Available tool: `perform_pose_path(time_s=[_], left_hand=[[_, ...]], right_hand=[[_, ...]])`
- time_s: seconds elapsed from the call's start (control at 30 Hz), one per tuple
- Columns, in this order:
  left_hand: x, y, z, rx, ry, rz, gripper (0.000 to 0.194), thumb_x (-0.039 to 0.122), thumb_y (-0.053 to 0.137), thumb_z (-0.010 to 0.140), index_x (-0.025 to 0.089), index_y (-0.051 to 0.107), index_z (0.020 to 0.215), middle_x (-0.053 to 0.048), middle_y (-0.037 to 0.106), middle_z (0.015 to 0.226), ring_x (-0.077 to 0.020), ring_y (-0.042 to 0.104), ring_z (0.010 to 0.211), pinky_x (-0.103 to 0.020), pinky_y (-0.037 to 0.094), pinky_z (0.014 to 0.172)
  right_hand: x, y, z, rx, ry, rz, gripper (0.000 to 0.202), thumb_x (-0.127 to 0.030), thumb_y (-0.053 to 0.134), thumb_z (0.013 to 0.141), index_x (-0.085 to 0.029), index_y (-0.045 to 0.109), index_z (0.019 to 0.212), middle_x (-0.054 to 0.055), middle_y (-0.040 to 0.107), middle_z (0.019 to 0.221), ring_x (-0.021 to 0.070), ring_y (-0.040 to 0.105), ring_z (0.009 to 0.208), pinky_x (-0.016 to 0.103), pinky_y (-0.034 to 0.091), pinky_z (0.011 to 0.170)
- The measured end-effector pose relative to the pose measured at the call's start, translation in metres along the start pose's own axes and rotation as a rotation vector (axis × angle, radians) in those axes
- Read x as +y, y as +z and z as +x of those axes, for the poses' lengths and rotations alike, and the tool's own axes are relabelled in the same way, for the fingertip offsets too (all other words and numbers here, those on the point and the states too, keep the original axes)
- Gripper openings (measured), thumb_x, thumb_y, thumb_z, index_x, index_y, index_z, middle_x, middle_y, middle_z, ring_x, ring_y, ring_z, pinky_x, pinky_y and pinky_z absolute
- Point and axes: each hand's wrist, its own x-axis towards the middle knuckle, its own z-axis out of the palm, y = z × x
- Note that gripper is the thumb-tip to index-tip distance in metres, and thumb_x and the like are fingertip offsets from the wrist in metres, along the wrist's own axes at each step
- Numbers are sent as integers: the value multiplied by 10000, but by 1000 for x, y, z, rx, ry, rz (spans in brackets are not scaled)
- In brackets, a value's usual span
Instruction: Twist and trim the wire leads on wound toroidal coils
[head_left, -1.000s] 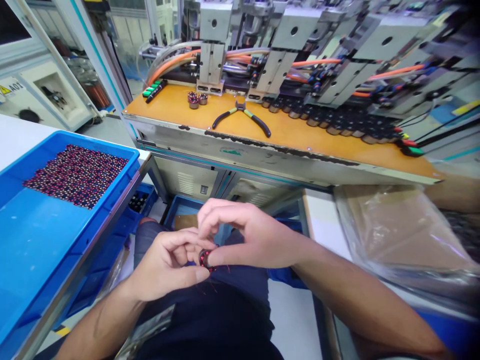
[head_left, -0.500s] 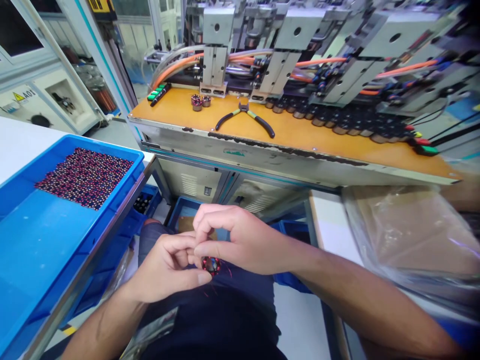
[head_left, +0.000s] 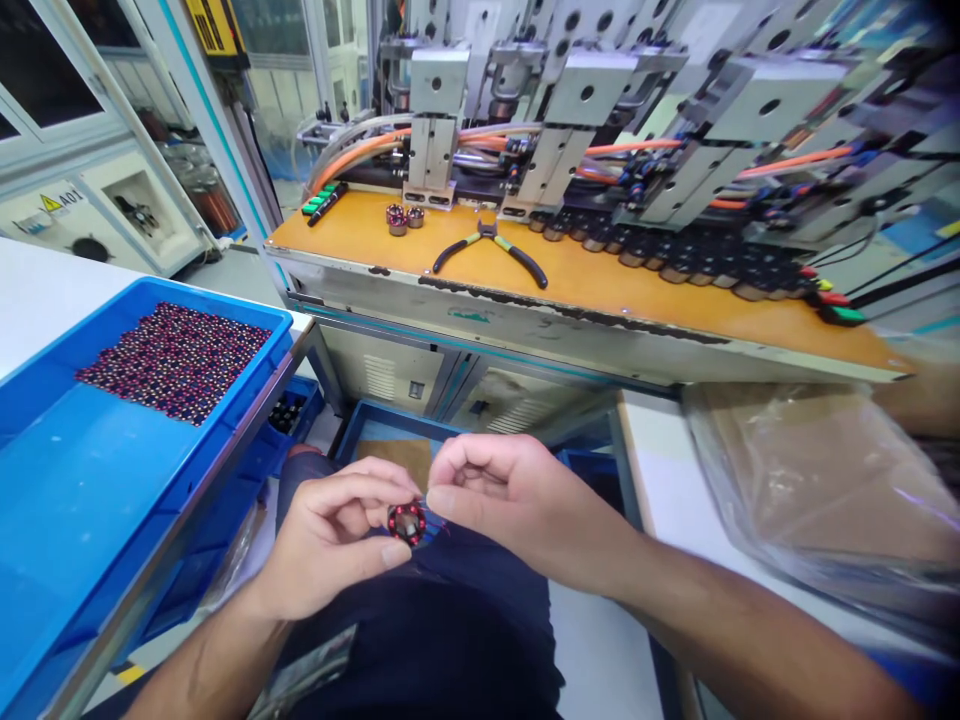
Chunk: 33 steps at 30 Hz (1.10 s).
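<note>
Two bare hands meet over dark cloth (head_left: 487,610). The left hand (head_left: 330,535) pinches a round ring (head_left: 397,508) between thumb and fingers, its dark rim dotted glossy red around an open middle. The right hand (head_left: 510,500) has thumb and forefinger pressed together just beside it, near hair-thin wires (head_left: 437,518); whether they grip a strand, I cannot tell. A smooth blue plastic tray (head_left: 82,480), cut off at left, holds speckled pieces (head_left: 180,360) too small to make out. Wrinkled clear plastic (head_left: 810,470) blurs at far right.
</note>
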Motion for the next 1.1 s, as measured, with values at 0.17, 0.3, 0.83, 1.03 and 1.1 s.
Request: perform_pose_path(time_s=[0.17, 0.3, 0.83, 1.03, 1.1], left_hand=[[3, 0, 2, -6, 19, 68, 315, 78, 799, 703, 216, 789, 985, -70, 667, 1022, -96, 658, 742, -143, 535, 593], [4, 1, 3, -20, 11, 54, 290, 72, 801, 696, 194, 791, 958, -71, 675, 983, -85, 632, 727, -117, 489, 547], [-8, 2, 2, 0, 22, -118, 384, 201, 867, 667, 260, 781, 1037, -34, 614, 990, -85, 602, 773, -177, 522, 685], [-4, 5, 5, -47, 25, -72, 336, 193, 865, 675, 246, 791, 999, -29, 580, 983, -57, 555, 738, -145, 475, 631], [-4, 5, 4, -51, 33, -76, 324, 189, 864, 676, 239, 785, 986, -32, 579, 966, -75, 574, 754, -161, 487, 637]], right_hand=[[-8, 2, -1, -67, 60, -68, 109, -188, 654, 820, -163, 643, 714, -50, 562, 584, 62, 433, 515, 203, 311, 456], [-14, 1, -2, -77, 31, -149, 140, -113, 629, 828, -160, 653, 699, -59, 566, 571, 54, 435, 508, 188, 323, 459], [3, 6, -12, -69, -47, -16, 124, -216, 625, 845, -147, 635, 743, -29, 602, 649, 75, 541, 597, 191, 423, 579], [5, 7, -18, -52, -82, -97, 145, -200, 619, 865, -151, 637, 729, -32, 606, 647, 67, 529, 584, 179, 415, 552], [4, 2, -21, -102, -198, -214, 140, -174, 628, 877, -150, 645, 741, -34, 611, 665, 60, 528, 588, 174, 421, 555]])
